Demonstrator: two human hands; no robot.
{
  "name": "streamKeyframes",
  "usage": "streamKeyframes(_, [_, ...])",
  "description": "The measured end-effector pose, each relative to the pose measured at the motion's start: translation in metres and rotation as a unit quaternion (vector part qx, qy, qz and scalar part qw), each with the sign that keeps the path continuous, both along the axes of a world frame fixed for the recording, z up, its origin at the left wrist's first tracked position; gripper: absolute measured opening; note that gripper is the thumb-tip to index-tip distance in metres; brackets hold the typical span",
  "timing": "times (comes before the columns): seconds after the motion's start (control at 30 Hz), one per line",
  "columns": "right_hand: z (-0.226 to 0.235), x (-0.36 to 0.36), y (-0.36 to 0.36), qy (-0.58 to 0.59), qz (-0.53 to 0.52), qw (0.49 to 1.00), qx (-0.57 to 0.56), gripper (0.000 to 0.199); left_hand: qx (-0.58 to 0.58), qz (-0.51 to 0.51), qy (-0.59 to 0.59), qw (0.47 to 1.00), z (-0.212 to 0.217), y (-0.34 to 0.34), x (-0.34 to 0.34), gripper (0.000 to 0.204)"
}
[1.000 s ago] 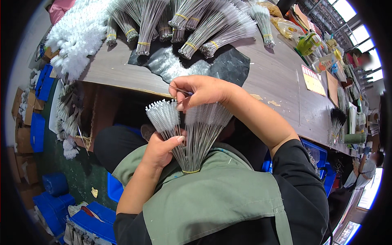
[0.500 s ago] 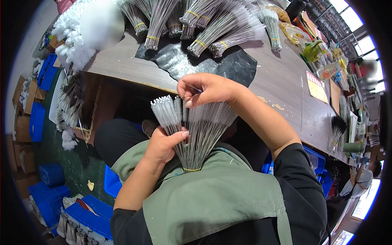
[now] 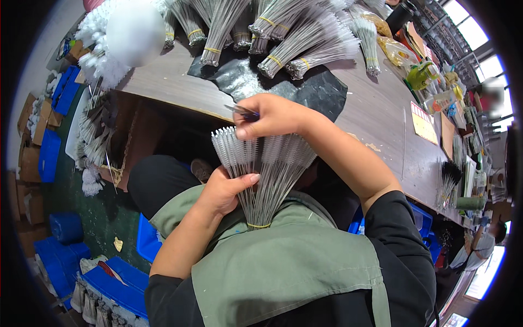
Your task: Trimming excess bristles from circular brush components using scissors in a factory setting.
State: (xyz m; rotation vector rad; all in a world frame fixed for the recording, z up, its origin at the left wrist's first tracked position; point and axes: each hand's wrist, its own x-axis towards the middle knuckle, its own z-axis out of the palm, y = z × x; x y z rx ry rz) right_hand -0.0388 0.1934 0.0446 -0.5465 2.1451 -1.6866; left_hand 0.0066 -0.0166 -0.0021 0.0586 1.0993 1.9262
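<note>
Wire-brush bundle [image 3: 275,174], one, left hand [image 3: 220,191]; one tool [image 3: 239,110], right hand [image 3: 271,115].

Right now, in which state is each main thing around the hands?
Left hand: closed around part of the brush bundle.
Right hand: closed on the thin tool.
Thin tool: held, tips exposed.
Brush bundle: banded low, fanned into two groups.
Front table bundles: banded, lying down.
Black sheet: wrinkled, partly covered.

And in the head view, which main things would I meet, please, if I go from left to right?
A blue bin, the white bristly pile, the fanned brush bundle held in the left hand, the yellow-and-white card, the black-bristled brushes.
</note>
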Motion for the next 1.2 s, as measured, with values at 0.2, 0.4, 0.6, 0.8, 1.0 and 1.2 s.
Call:
streamKeyframes(0.2, [0.003,0.004,0.005,-0.100,-0.015,0.994,-0.029,0.022,0.011,-0.026,-0.028,0.999,-0.015,-0.011,-0.005,0.037])
streamKeyframes(0.4, [-0.002,0.006,0.008,-0.077,-0.018,0.996,-0.050,0.031,0.001,-0.006,-0.033,0.999,-0.011,-0.008,-0.004,0.040])
streamKeyframes(0.6, [-0.007,0.005,0.010,-0.050,-0.029,0.997,-0.059,0.039,-0.001,0.010,0.016,1.000,-0.006,-0.004,0.002,0.040])
streamKeyframes(0.8, [-0.010,0.004,0.013,-0.070,-0.026,0.997,-0.028,0.048,-0.005,0.048,0.009,0.999,-0.006,-0.004,0.005,0.032])
streamKeyframes(1.0, [-0.010,0.005,0.013,-0.082,-0.025,0.994,-0.070,0.053,0.005,0.076,0.012,0.997,-0.002,-0.005,0.007,0.027])
streamKeyframes(1.2, [-0.011,0.005,0.015,-0.075,-0.027,0.996,-0.046,0.053,-0.031,0.081,0.023,0.996,0.000,-0.003,0.009,0.027])
